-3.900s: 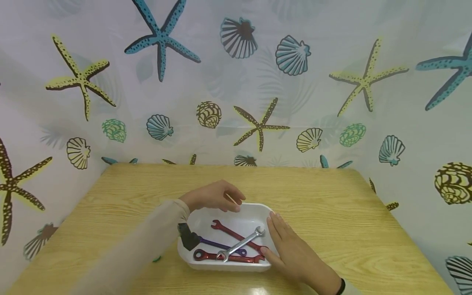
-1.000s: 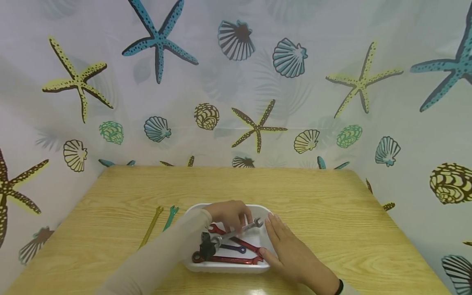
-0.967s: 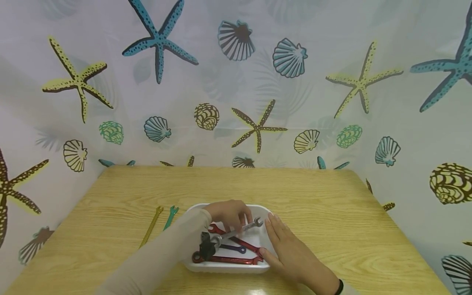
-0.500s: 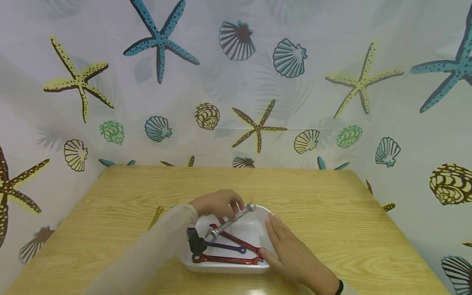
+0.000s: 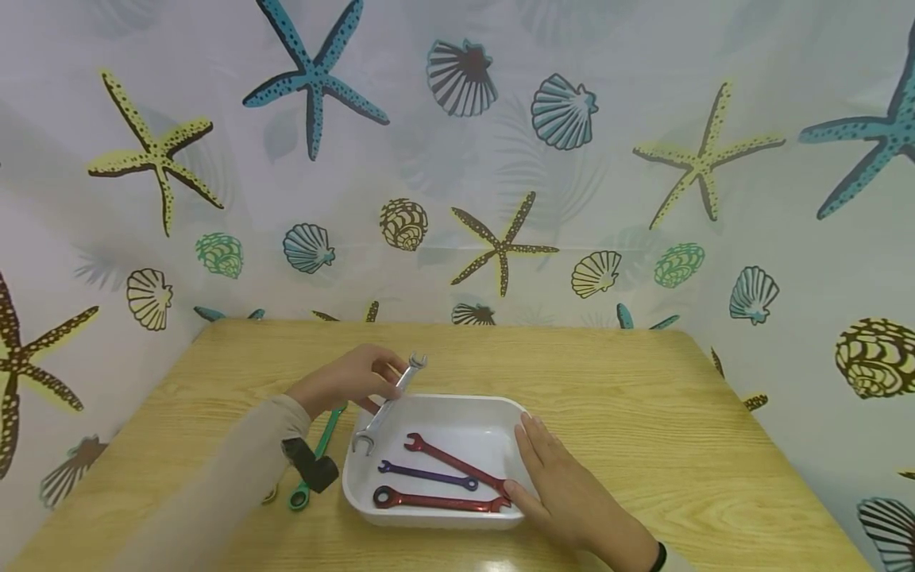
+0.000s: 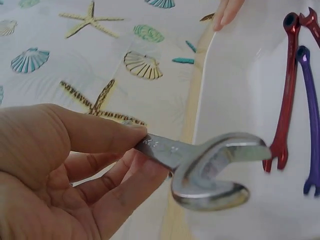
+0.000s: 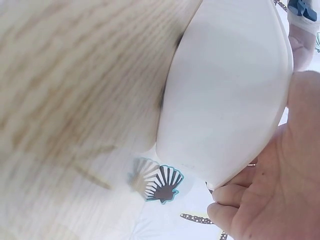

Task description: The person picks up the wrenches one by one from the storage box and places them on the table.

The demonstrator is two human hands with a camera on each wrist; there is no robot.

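Observation:
My left hand pinches a silver open-end wrench between thumb and fingers, tilted above the left rim of a white tray. In the left wrist view the wrench's open jaw faces the tray's inside. Lying in the tray are a dark red wrench, a purple wrench and a bright red combination wrench. My right hand rests along the tray's right rim with fingers straight, its thumb over the edge by the dark red wrench's end.
A green wrench lies on the wooden table left of the tray, partly behind my left wrist's black camera mount. Next to it, the end of a yellow wrench shows past my sleeve. A patterned curtain surrounds the table's far sides.
My left hand has gripped the silver wrench among the others, raised it from the tray and carried it left to above the left rim. The right hand has stayed at the tray's right rim.

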